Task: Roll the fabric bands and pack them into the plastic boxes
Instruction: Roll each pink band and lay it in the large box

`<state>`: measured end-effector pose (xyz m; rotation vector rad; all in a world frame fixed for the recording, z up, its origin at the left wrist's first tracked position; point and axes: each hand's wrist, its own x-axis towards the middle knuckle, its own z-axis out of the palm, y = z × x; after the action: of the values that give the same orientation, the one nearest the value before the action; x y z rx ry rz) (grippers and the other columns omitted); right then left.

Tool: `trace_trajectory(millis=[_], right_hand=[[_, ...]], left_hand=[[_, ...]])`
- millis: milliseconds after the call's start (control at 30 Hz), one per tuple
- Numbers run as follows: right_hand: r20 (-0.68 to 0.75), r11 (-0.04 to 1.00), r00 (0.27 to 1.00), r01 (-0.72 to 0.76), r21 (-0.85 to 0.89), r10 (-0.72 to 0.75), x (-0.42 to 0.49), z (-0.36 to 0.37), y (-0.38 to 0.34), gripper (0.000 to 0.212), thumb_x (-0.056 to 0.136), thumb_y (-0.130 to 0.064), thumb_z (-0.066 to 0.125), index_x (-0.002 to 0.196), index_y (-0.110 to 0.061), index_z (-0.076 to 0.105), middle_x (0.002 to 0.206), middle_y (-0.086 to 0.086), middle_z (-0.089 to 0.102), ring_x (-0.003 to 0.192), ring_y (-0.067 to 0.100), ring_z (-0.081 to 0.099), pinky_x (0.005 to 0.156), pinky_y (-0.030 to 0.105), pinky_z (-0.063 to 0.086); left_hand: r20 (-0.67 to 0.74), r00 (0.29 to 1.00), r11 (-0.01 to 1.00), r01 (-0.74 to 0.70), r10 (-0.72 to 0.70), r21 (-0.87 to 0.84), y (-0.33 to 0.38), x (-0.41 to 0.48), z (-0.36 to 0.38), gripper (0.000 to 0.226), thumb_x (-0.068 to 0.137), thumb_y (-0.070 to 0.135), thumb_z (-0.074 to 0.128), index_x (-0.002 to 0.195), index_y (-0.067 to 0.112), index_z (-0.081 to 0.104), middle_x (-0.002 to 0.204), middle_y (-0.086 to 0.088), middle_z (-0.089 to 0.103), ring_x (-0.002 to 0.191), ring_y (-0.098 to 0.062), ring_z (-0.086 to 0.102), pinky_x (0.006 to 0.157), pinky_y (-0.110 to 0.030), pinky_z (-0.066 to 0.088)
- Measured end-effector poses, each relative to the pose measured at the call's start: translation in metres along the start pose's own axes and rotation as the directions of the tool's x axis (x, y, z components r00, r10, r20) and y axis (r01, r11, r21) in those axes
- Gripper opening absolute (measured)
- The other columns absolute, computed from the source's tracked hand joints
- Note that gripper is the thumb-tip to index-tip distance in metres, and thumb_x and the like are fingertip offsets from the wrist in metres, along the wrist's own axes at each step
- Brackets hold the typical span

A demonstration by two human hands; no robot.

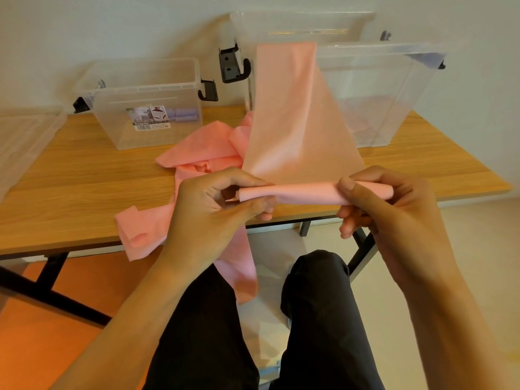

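The left hand (222,204) and right hand (388,209) each pinch one end of a thin tight roll, thumb on top and fingers curled under. It is the near end of a smooth pink fabric band (292,116), held above the edge of the wooden table (84,178). The rest of the band stretches flat toward the large clear plastic box (394,94).

The left hand (216,204) and right hand (388,206) pinched the rolled end of a pink fabric band (295,122) above the wooden table's (84,178) near edge. More pink bands (202,161) lay heaped before two clear plastic boxes (146,102), the smaller holding purple rolls (185,114).
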<state>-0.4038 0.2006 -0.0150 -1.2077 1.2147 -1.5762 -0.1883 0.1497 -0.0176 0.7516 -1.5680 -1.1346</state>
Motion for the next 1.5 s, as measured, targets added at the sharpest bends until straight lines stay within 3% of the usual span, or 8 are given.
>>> trace_trajectory(millis=[133, 233, 433, 633, 800, 1067, 1267, 1500], right_hand=[[0.021, 1.000, 1.000, -0.003, 0.025, 0.002, 0.000, 0.000, -0.001, 0.027, 0.078, -0.029, 0.073, 0.088, -0.004, 0.072, 0.067, 0.019, 0.065, 0.048, 0.028, 0.061, 0.051, 0.030, 0.053], [0.051, 1.000, 0.999, -0.014, 0.004, 0.014, 0.000, -0.003, -0.001, 0.029, 0.079, -0.028, 0.073, 0.092, -0.003, 0.073, 0.070, 0.020, 0.068, 0.052, 0.031, 0.064, 0.053, 0.031, 0.055], [0.113, 0.997, 0.993, -0.014, -0.072, 0.022, -0.001, -0.004, 0.000, 0.028, 0.077, -0.021, 0.074, 0.101, -0.007, 0.073, 0.092, 0.013, 0.073, 0.071, 0.031, 0.073, 0.058, 0.033, 0.060], [0.098, 0.997, 0.995, -0.031, -0.068, 0.037, -0.002, -0.003, 0.002, 0.022, 0.079, -0.023, 0.071, 0.093, -0.006, 0.075, 0.074, 0.018, 0.071, 0.057, 0.031, 0.069, 0.056, 0.033, 0.058], [0.100, 0.997, 0.995, -0.022, -0.078, 0.030, -0.003, -0.002, -0.001, 0.027, 0.077, -0.028, 0.073, 0.094, -0.007, 0.075, 0.069, 0.018, 0.069, 0.054, 0.030, 0.066, 0.053, 0.031, 0.057], [0.125, 0.997, 0.992, 0.024, -0.071, -0.015, -0.008, -0.006, -0.008, 0.025, 0.074, -0.024, 0.077, 0.093, -0.007, 0.074, 0.071, 0.017, 0.070, 0.057, 0.031, 0.067, 0.055, 0.031, 0.057], [0.080, 0.995, 0.996, 0.053, -0.081, -0.047, -0.019, -0.007, -0.007, 0.024, 0.078, -0.018, 0.075, 0.097, -0.004, 0.072, 0.076, 0.020, 0.070, 0.059, 0.033, 0.068, 0.057, 0.032, 0.059], [0.077, 0.991, 0.996, 0.050, -0.122, -0.041, -0.024, -0.007, -0.013, 0.023, 0.078, -0.017, 0.074, 0.098, -0.007, 0.072, 0.088, 0.013, 0.073, 0.072, 0.031, 0.073, 0.059, 0.033, 0.061]], left_hand=[[0.069, 0.996, 0.996, 0.058, -0.053, -0.072, 0.001, -0.001, 0.001, 0.035, 0.072, -0.003, 0.077, 0.105, 0.004, 0.070, 0.092, -0.018, 0.073, 0.075, -0.029, 0.075, 0.071, -0.026, 0.060], [0.065, 0.996, 0.995, 0.063, -0.058, -0.080, 0.000, -0.003, 0.002, 0.034, 0.076, -0.006, 0.073, 0.106, 0.008, 0.072, 0.098, -0.018, 0.073, 0.075, -0.026, 0.076, 0.069, -0.025, 0.060], [0.034, 0.997, 0.995, 0.068, -0.066, -0.075, -0.002, -0.004, 0.001, 0.023, 0.082, -0.005, 0.069, 0.103, 0.005, 0.071, 0.086, -0.012, 0.075, 0.070, -0.024, 0.075, 0.065, -0.025, 0.060], [0.128, 0.985, 0.990, 0.128, -0.119, -0.062, 0.001, -0.007, 0.002, 0.029, 0.078, 0.006, 0.073, 0.107, 0.008, 0.071, 0.086, -0.010, 0.076, 0.070, -0.026, 0.075, 0.066, -0.030, 0.062], [0.104, 0.989, 0.995, 0.100, -0.102, 0.023, 0.002, -0.008, 0.001, 0.022, 0.079, 0.012, 0.074, 0.101, 0.014, 0.074, 0.087, -0.003, 0.077, 0.069, -0.018, 0.075, 0.064, -0.026, 0.060], [0.082, 0.986, 0.990, 0.142, -0.143, 0.025, 0.006, -0.011, 0.002, 0.024, 0.088, 0.022, 0.062, 0.101, 0.005, 0.073, 0.088, -0.005, 0.077, 0.070, -0.024, 0.075, 0.059, -0.025, 0.058], [0.064, 0.988, 0.990, 0.142, -0.140, -0.019, 0.010, -0.020, 0.007, 0.026, 0.082, 0.001, 0.075, 0.107, 0.005, 0.073, 0.092, -0.010, 0.076, 0.077, -0.024, 0.076, 0.062, -0.029, 0.061], [-0.066, 0.994, 0.996, 0.092, -0.092, -0.001, 0.019, -0.025, 0.009, 0.031, 0.069, 0.007, 0.084, 0.099, 0.012, 0.076, 0.087, -0.005, 0.077, 0.072, -0.021, 0.075, 0.067, -0.024, 0.059]])
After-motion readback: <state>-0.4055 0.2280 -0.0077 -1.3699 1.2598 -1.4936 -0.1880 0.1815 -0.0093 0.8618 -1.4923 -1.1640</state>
